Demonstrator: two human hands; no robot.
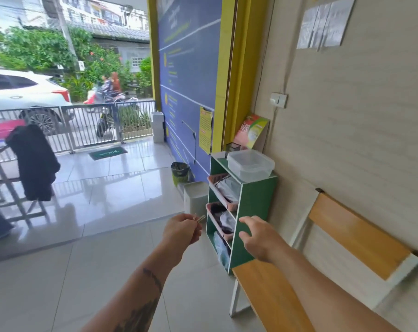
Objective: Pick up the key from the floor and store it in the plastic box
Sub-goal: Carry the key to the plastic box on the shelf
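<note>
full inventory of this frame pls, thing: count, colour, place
key: 1, metallic, pinched in left hand
plastic box: 1, clear, lid on, atop shelf
shelf: 1, green, against wall
baskets: 2, pink, in shelf
bench: 1, wood and white, right
bin: 1, green-black, by blue wall
jacket: 1, black, hung left
doormat: 1, dark green, at gate
left hand: holds key
right hand: open, empty, reaching toward shelf
</note>
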